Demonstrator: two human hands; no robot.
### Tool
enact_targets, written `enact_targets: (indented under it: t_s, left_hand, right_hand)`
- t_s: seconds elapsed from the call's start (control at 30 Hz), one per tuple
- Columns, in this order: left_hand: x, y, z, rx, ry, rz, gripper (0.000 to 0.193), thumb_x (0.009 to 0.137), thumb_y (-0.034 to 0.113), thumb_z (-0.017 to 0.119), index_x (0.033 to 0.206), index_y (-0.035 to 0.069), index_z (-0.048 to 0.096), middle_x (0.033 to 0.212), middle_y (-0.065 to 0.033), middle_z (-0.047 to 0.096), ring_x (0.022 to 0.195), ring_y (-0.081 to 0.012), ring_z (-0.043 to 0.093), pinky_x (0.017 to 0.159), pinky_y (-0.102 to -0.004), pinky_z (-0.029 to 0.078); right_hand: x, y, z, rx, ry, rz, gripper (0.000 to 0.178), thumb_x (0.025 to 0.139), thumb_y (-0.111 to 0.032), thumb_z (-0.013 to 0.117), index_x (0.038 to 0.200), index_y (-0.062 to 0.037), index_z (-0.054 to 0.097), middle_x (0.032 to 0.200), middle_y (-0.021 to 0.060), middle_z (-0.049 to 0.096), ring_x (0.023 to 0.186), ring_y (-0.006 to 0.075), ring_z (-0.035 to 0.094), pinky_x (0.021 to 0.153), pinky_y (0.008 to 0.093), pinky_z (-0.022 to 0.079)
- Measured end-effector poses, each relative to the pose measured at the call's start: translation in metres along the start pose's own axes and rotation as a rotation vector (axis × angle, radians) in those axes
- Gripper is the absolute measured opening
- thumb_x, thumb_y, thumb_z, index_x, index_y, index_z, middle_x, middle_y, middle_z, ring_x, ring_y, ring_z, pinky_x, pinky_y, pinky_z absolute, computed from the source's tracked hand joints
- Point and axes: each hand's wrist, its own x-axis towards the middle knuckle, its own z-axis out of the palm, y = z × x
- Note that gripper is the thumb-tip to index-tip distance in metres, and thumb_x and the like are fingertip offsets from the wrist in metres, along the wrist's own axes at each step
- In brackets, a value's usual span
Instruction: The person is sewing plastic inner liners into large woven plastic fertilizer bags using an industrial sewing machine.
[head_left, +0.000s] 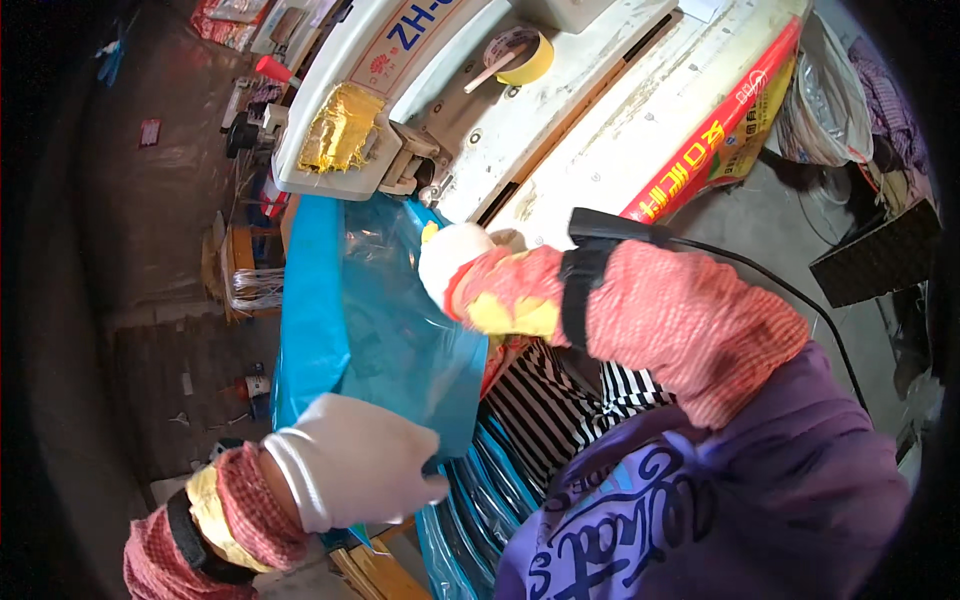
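A blue plastic sheet, glossy and partly see-through, hangs from beneath the head of a white sewing machine. My right hand, white-gloved with a yellow fingertip showing, is closed at the sheet's upper right edge, close to the presser foot. Most of its fingers are hidden. Lower down, my left hand, also in a white glove, has its fingers curled in at the sheet's lower part. Its grip is partly hidden by the glove. Both forearms wear red checked sleeves with black bands.
A yellow tape roll with a stick in it lies on the machine bed. Folded blue plastic sheets rest by my lap. A black cable runs right. A white sack and dark box stand beyond.
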Motion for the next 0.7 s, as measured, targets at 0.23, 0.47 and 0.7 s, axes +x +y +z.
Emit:
enact_targets:
  t_s: [0.23, 0.47, 0.7]
  left_hand:
    - [0.031, 0.004, 0.034, -0.133, 0.252, 0.061, 0.053, 0.081, 0.047, 0.051, 0.104, 0.0, 0.059, 0.115, -0.0249, 0.049, 0.098, -0.041, 0.053, 0.083, -0.0423, 0.045]
    - [0.055, 0.017, 0.048, -0.159, 0.122, 0.305, 0.037, 0.084, 0.039, 0.049, 0.086, 0.004, 0.059, 0.078, -0.0147, 0.057, 0.078, -0.0338, 0.058, 0.067, -0.0422, 0.046]
    - [0.054, 0.07, 0.036, -0.071, 0.335, 0.44, 0.022, 0.077, 0.024, 0.049, 0.068, 0.006, 0.059, 0.07, -0.013, 0.061, 0.068, -0.0329, 0.06, 0.057, -0.0425, 0.048]
  right_hand:
    - [0.008, 0.02, 0.021, 0.279, 0.136, -0.008, 0.028, 0.083, -0.022, 0.052, 0.105, -0.0062, 0.06, 0.081, 0.0065, 0.066, 0.07, 0.0208, 0.064, 0.052, 0.0371, 0.05]
    - [0.131, 0.033, 0.169, 0.331, -0.332, 0.53, 0.038, 0.09, -0.031, 0.038, 0.113, -0.0035, 0.053, 0.084, 0.0112, 0.065, 0.073, 0.029, 0.064, 0.065, 0.0433, 0.049]
    - [0.002, -0.006, -0.001, 0.142, -0.083, 0.012, 0.017, 0.074, -0.019, 0.059, 0.081, -0.0091, 0.07, 0.079, 0.0035, 0.067, 0.07, 0.0192, 0.064, 0.058, 0.0341, 0.051]
